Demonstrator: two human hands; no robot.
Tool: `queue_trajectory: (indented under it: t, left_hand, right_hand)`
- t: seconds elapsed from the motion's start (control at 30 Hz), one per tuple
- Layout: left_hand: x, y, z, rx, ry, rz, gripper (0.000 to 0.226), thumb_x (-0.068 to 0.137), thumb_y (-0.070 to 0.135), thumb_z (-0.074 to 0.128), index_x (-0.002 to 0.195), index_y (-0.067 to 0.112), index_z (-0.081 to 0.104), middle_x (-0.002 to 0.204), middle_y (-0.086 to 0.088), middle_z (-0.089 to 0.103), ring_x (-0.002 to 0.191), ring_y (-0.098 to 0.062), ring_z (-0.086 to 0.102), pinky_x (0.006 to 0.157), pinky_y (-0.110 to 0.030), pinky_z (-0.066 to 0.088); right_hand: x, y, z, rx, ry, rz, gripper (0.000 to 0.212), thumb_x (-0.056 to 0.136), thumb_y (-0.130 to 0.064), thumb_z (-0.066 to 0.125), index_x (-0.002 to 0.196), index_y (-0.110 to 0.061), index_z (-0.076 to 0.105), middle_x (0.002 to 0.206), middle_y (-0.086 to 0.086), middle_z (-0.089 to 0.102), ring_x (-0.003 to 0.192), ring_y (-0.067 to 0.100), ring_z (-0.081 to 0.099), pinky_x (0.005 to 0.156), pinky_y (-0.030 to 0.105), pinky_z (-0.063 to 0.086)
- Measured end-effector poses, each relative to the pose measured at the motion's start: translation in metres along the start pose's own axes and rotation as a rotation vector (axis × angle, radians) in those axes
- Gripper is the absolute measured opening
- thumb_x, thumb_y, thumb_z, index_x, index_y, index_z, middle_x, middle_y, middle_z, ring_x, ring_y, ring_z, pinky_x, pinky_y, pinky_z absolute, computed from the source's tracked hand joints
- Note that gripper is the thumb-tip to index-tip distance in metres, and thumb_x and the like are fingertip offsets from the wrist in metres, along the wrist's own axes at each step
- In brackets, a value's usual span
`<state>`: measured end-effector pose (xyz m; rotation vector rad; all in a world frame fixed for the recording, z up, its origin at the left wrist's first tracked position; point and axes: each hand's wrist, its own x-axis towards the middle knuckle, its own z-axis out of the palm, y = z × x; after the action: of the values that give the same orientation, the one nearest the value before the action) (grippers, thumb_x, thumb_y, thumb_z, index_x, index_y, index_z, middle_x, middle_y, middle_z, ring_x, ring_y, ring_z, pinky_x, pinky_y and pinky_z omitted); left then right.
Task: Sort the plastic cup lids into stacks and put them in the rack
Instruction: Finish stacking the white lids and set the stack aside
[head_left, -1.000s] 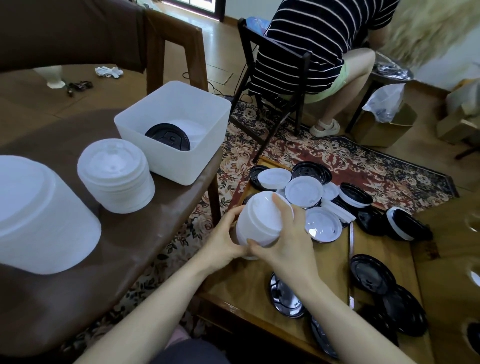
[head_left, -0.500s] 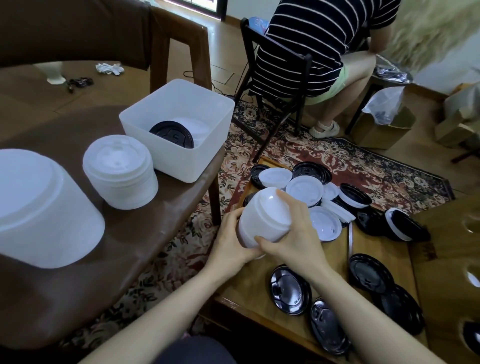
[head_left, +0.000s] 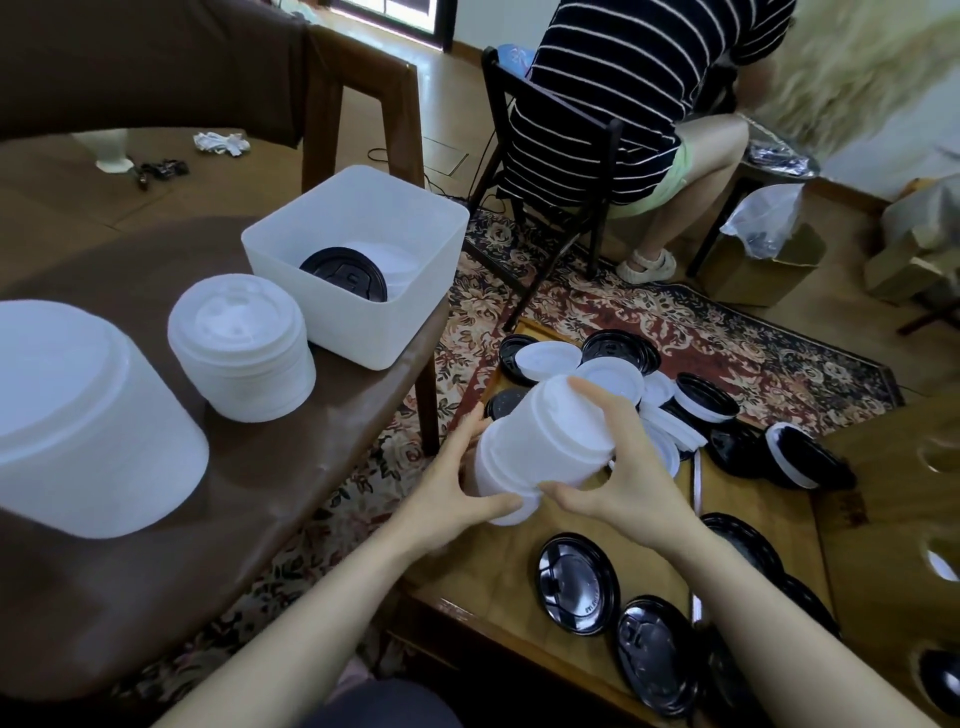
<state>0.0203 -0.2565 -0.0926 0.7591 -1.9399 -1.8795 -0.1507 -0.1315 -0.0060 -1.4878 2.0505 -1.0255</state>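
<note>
Across the left half of the frame lies the brown counter (head_left: 156, 545), and at its far left edge a big white lid stack (head_left: 78, 415) sits as it sat a second ago. Nothing there has budged. The square white bin (head_left: 415, 270), upper centre-left, keeps its black lid (head_left: 343, 273) and some white ones inside, and just beside it the shorter white stack (head_left: 241, 343) stands upright on the counter, untouched.

The change is all in the middle of the frame. The held white stack (head_left: 540, 441) is lifted and swung a touch up and to the left compared with a second ago — it now hangs tilted, top end toward the upper right, clear above the low wooden tray (head_left: 467, 577). Both hands are clamped on it: the left hand (head_left: 457, 499) cups the lower end with thumb wrapped underneath, the right hand (head_left: 618, 478) wraps the upper end, index finger laid over the top lid.

That reads like a finished stack being squared up and carried off — probably toward the counter, where the other white stacks wait, though the destination is only a guess.

Down in the lower right, more of the loose black lids (head_left: 576, 584) on the tray now show than before. Beyond the hands, at centre right, a mixed heap of black and white lids (head_left: 618, 358) waits unsorted, so plenty of the job remains.
</note>
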Motion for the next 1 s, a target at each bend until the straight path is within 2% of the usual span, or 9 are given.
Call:
queue_trajectory:
  t: [0.1,0.27,0.37,0.47,0.53,0.67,0.8,0.9,1.0]
  left_hand:
    - [0.002,-0.002,-0.002,-0.021,0.007,-0.006,0.094,0.063,0.045,0.087,0.144,0.049,0.039,0.149,0.019,0.044,0.137,-0.003,0.042,0.115,-0.039,0.038]
    - [0.006,-0.001,-0.007,-0.013,0.004,-0.032,0.088,0.066,0.029,0.092,0.139,0.045,0.045,0.138,0.016,0.055,0.127,-0.003,0.052,0.096,-0.021,0.048]
    - [0.006,0.001,-0.009,-0.01,-0.009,-0.051,0.086,0.07,0.017,0.091,0.139,0.039,0.045,0.134,0.014,0.056,0.119,0.001,0.054,0.083,-0.01,0.048]
    - [0.007,0.004,-0.009,0.005,-0.017,-0.052,0.082,0.072,0.012,0.089,0.136,0.037,0.045,0.131,0.013,0.056,0.114,0.005,0.055,0.079,-0.006,0.046]
    - [0.007,0.004,-0.009,-0.001,-0.014,-0.05,0.079,0.072,0.011,0.088,0.132,0.039,0.044,0.13,0.011,0.056,0.11,0.009,0.055,0.078,-0.005,0.046]
    - [0.007,0.003,-0.008,-0.021,-0.004,-0.039,0.079,0.071,0.014,0.09,0.13,0.042,0.045,0.132,0.01,0.056,0.116,0.002,0.055,0.083,-0.011,0.049]
    - [0.008,0.0,-0.008,-0.024,-0.007,-0.027,0.08,0.068,0.018,0.092,0.129,0.044,0.047,0.133,0.011,0.057,0.119,-0.003,0.056,0.09,-0.019,0.05]
    - [0.009,0.0,-0.01,-0.023,-0.025,-0.035,0.082,0.065,0.02,0.094,0.131,0.041,0.048,0.132,0.012,0.058,0.119,-0.003,0.057,0.092,-0.021,0.051]
    - [0.011,-0.001,-0.012,-0.014,-0.025,-0.048,0.086,0.062,0.025,0.095,0.133,0.04,0.048,0.133,0.015,0.058,0.121,-0.002,0.056,0.098,-0.026,0.05]
  right_hand:
    - [0.004,0.0,0.0,-0.066,-0.072,-0.05,0.097,0.069,-0.025,0.086,0.142,-0.047,0.026,0.137,-0.014,0.037,0.133,0.0,0.033,0.097,0.003,0.03]
    - [0.02,0.002,-0.001,-0.125,-0.207,-0.131,0.102,0.07,-0.027,0.086,0.145,-0.052,0.022,0.143,-0.012,0.033,0.134,-0.004,0.031,0.098,0.005,0.033]
    - [0.03,0.007,-0.006,-0.183,-0.296,-0.188,0.101,0.071,-0.028,0.086,0.146,-0.052,0.023,0.143,-0.014,0.03,0.137,0.002,0.031,0.103,0.016,0.036]
    - [0.035,0.01,-0.006,-0.214,-0.338,-0.216,0.1,0.071,-0.03,0.084,0.146,-0.053,0.022,0.144,-0.013,0.029,0.137,0.005,0.032,0.103,0.023,0.04]
    - [0.036,0.013,-0.002,-0.186,-0.3,-0.196,0.101,0.069,-0.03,0.083,0.145,-0.055,0.022,0.142,-0.015,0.03,0.135,0.003,0.031,0.102,0.02,0.038]
    - [0.028,0.02,0.007,-0.143,-0.229,-0.182,0.099,0.069,-0.029,0.083,0.146,-0.05,0.024,0.141,-0.011,0.031,0.133,-0.003,0.029,0.099,0.005,0.031]
    - [0.022,0.025,0.008,-0.126,-0.208,-0.17,0.099,0.07,-0.026,0.086,0.147,-0.044,0.026,0.141,-0.01,0.031,0.133,-0.005,0.029,0.099,0.003,0.029]
    - [0.031,0.024,0.0,-0.153,-0.259,-0.203,0.099,0.069,-0.03,0.086,0.145,-0.05,0.026,0.14,-0.012,0.033,0.134,0.003,0.032,0.104,0.015,0.034]
    - [0.041,0.021,-0.007,-0.206,-0.341,-0.236,0.098,0.069,-0.032,0.086,0.147,-0.043,0.027,0.142,-0.01,0.034,0.136,0.01,0.035,0.105,0.032,0.041]
